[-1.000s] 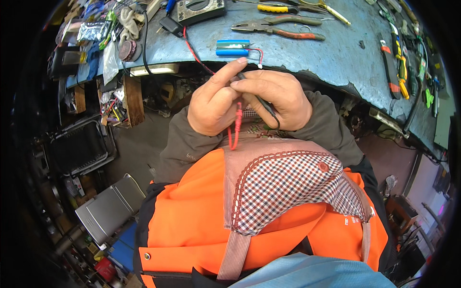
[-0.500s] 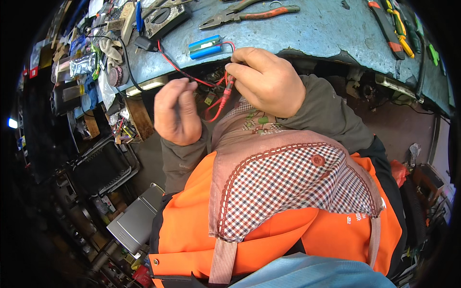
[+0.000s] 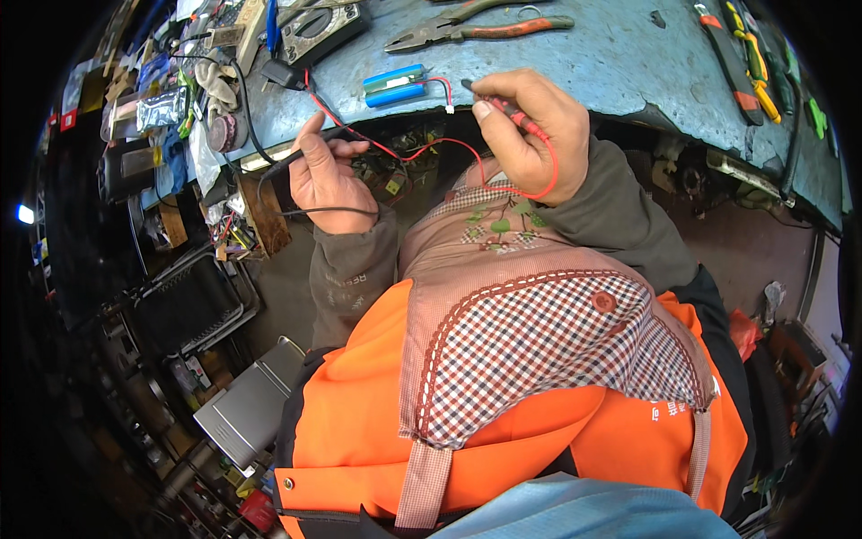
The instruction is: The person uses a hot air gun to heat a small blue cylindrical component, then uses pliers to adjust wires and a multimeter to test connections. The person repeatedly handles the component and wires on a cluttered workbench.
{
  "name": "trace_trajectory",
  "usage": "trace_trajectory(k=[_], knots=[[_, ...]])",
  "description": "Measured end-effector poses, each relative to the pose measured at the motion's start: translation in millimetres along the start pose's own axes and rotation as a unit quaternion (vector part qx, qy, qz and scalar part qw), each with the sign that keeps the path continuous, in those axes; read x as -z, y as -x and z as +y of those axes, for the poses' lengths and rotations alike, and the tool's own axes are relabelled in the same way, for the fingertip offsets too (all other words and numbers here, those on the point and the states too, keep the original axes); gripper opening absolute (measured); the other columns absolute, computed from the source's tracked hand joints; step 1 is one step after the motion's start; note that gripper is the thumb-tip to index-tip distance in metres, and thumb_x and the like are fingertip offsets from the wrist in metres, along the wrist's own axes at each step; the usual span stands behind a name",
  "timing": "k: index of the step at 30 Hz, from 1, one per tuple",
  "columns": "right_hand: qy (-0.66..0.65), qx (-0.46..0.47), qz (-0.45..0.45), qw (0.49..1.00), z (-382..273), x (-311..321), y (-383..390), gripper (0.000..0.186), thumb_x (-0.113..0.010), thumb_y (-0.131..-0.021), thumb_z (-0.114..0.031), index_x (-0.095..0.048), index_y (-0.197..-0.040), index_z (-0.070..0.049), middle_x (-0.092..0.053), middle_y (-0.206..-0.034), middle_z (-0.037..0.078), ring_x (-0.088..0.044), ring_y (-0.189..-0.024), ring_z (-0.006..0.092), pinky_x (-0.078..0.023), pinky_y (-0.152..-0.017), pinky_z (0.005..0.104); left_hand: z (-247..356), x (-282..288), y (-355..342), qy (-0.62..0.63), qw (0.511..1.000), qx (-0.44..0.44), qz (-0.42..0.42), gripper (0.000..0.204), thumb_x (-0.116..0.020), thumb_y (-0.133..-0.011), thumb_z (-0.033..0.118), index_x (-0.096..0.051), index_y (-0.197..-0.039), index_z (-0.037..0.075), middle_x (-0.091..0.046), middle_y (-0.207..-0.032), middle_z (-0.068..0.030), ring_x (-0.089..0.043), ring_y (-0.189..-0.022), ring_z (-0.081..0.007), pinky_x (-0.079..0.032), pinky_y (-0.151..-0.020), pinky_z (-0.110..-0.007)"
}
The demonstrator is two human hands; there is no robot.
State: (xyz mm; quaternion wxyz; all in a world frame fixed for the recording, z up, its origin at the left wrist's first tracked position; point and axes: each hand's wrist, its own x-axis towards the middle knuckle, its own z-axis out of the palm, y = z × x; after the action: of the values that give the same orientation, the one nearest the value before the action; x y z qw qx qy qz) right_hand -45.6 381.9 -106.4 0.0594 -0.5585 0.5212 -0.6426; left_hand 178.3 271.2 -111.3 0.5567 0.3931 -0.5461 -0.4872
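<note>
My right hand is closed around a red test probe with a dark tip, raised at the bench's front edge. Its red lead loops below the hand and runs left. In my left hand, a black test probe lies across the fingers, with its dark lead passing over the wrist. On the bench between and beyond the hands rests a blue two-cell battery pack. Short wires from the pack end in a small white connector, just left of the red probe's tip and apart from it.
A dark multimeter sits at the far left of the blue bench. Pliers with red-and-green handles lie beyond the battery pack. Several hand tools, including yellow-handled pliers, lie at the right. Clutter fills the left end.
My right hand has lifted the red probe and turned it tip outward. The left hand has turned over, showing the black probe. The battery connector now lies exposed on the bench.
</note>
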Motion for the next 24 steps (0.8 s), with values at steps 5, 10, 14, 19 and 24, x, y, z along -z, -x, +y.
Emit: trace_trajectory(k=[5, 10, 14, 19, 24], knots=[[-0.145, -0.221, -0.008, 0.964, -3.9, -11.5, 6.7, 0.010, -0.071, -0.098, -0.004, -0.071, -0.106, 0.002, -0.064, -0.073, 0.002, -0.058, -0.065, 0.0053, -0.048, -0.059, 0.0244, -10.6, 0.5, -1.9, 0.050, 0.995, 0.075, 0.030, 0.027, -0.068, -0.108, 0.020, -0.068, -0.115, -0.006, -0.072, -0.092, -0.0156, -0.073, -0.075, -0.0215, -0.068, -0.070, -0.041], [-0.140, -0.239, -0.043, 0.960, -1.1, -13.7, 7.2, 0.011, -0.072, -0.100, -0.005, -0.071, -0.108, 0.002, -0.065, -0.074, 0.000, -0.057, -0.067, 0.0022, -0.047, -0.059, 0.0230, -15.5, 4.8, -4.1, 0.083, 0.992, 0.079, 0.054, 0.022, -0.069, -0.106, 0.016, -0.067, -0.113, -0.005, -0.074, -0.097, -0.0204, -0.077, -0.079, -0.0281, -0.069, -0.071, -0.042], [-0.154, -0.236, -0.048, 0.958, -1.4, -17.5, 6.8, 0.012, -0.073, -0.100, -0.006, -0.071, -0.110, 0.002, -0.068, -0.076, 0.002, -0.058, -0.068, 0.0027, -0.048, -0.060, 0.0235, -16.5, 5.0, -7.1, 0.096, 0.990, 0.089, 0.051, 0.021, -0.068, -0.107, 0.016, -0.066, -0.113, -0.005, -0.074, -0.099, -0.0219, -0.078, -0.082, -0.0297, -0.069, -0.072, -0.042], [-0.133, -0.232, -0.055, 0.962, -6.2, -17.7, 1.8, 0.013, -0.073, -0.100, -0.006, -0.071, -0.110, 0.002, -0.070, -0.078, 0.005, -0.061, -0.069, 0.0051, -0.050, -0.061, 0.0253, -17.4, 5.2, -9.5, 0.100, 0.990, 0.095, 0.035, 0.021, -0.067, -0.107, 0.015, -0.066, -0.113, -0.005, -0.074, -0.100, -0.0221, -0.078, -0.083, -0.0301, -0.069, -0.073, -0.041], [-0.119, -0.232, -0.061, 0.963, -7.2, -17.8, 1.1, 0.012, -0.072, -0.100, -0.006, -0.071, -0.109, 0.002, -0.071, -0.079, 0.008, -0.064, -0.070, 0.0089, -0.052, -0.063, 0.0279, -15.4, 3.4, -8.4, 0.104, 0.989, 0.103, 0.035, 0.020, -0.068, -0.107, 0.014, -0.066, -0.115, -0.004, -0.075, -0.099, -0.0201, -0.077, -0.080, -0.0273, -0.068, -0.071, -0.040]])
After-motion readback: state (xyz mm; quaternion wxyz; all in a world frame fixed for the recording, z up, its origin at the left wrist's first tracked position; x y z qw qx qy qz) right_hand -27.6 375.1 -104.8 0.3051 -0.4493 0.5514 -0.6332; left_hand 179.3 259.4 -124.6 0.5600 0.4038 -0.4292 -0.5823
